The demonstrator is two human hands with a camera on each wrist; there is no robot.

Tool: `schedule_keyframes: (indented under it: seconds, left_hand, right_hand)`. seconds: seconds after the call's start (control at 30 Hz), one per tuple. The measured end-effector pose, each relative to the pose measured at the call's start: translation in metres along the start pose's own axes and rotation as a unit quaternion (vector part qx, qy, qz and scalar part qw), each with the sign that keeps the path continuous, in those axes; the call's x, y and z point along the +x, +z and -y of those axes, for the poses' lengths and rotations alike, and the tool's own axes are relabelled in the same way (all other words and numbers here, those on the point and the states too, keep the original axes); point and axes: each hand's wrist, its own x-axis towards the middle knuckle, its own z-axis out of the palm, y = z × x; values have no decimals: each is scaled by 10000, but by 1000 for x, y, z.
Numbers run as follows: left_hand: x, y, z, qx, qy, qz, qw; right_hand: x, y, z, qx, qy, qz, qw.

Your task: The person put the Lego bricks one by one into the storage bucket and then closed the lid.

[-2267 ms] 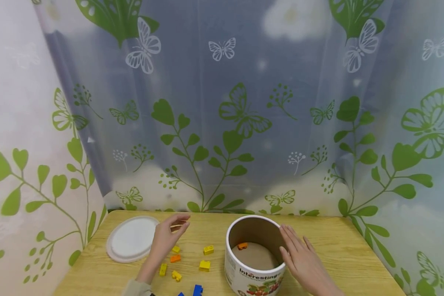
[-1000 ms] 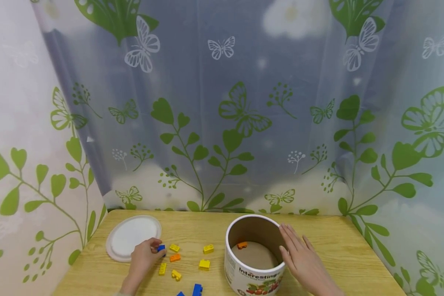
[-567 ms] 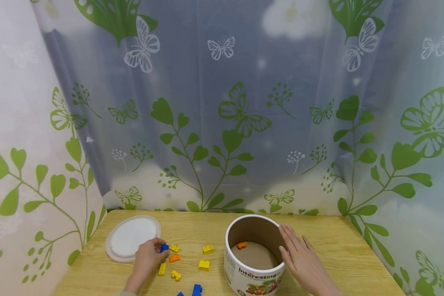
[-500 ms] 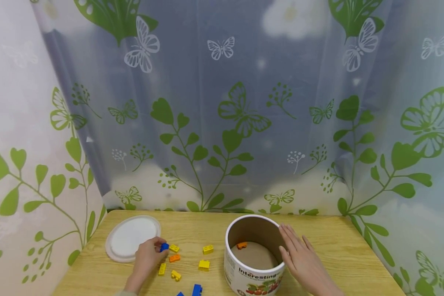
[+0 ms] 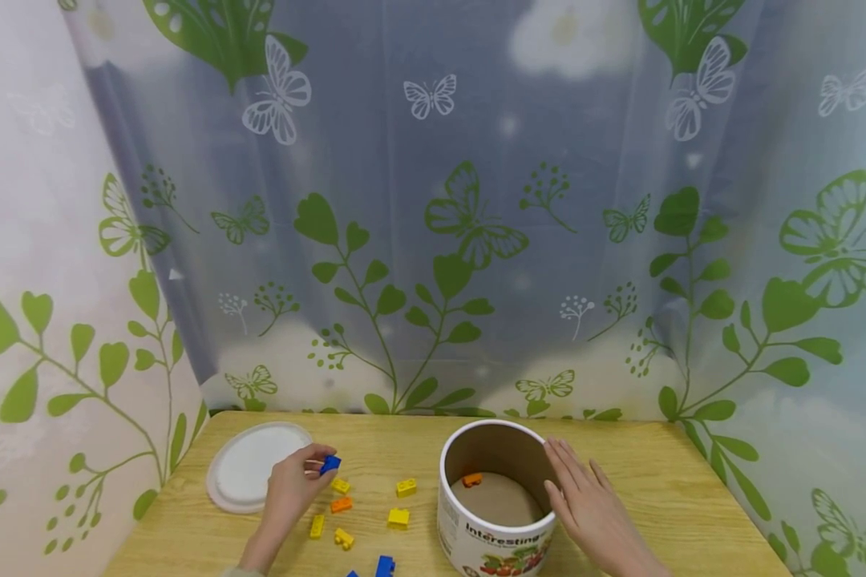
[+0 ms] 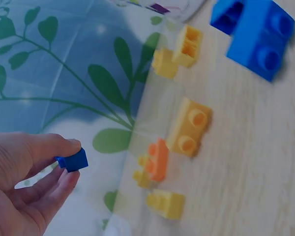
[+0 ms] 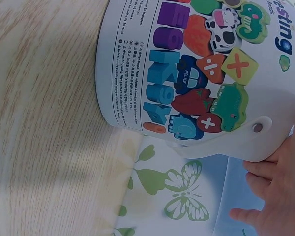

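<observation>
Between thumb and fingertips, my left hand (image 5: 289,487) pinches a small blue toy brick (image 5: 330,464), raised above the table in both the head and left wrist views. Below it lie loose bricks, among them an orange brick (image 5: 341,505) and a yellow brick (image 5: 317,526). My right hand (image 5: 595,513) rests on the right rim of a round white bucket (image 5: 501,553) with its fingers straight. An orange brick (image 5: 472,479) lies on the bucket's floor. Printed toys and the handle's pivot show on the bucket's side in the right wrist view.
A white round lid (image 5: 256,466) lies at the table's back left. More yellow bricks (image 5: 398,518) sit between my left hand and the bucket, and a larger blue brick (image 5: 386,566) is at the front. A patterned curtain (image 5: 433,240) hangs behind the wooden table (image 5: 382,437).
My left hand came down beside the lid and gripped the blue brick, then moved slightly right and lifted it. My right hand has stayed on the bucket's rim.
</observation>
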Motion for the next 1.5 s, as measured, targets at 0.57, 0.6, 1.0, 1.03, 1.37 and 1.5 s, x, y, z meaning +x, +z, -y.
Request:
schedule_keyframes:
  seconds: [0.57, 0.6, 1.0, 1.03, 1.37, 1.5]
  left_hand:
    - [-2, 5, -49, -746, 587, 5, 9955]
    - [-2, 6, -51, -776, 640, 2, 9949]
    - [-2, 26, -68, -1119, 1373, -109, 9841]
    - [-3, 28, -70, -1118, 1426, -99, 9834]
    - [-3, 43, -93, -1622, 1487, 64, 9755]
    - [-2, 49, -101, -1810, 1586, 190, 9704]
  right_hand:
    - [0, 2, -1, 92, 123, 129, 9998]
    - [0, 2, -1, 95, 125, 132, 9998]
    - [0, -1, 0, 67, 107, 122, 9998]
    - [0, -1, 0, 64, 98, 113, 9999]
    - [0, 1, -1, 98, 51, 101, 9999]
    - [1, 1, -1, 102, 38, 50, 9999]
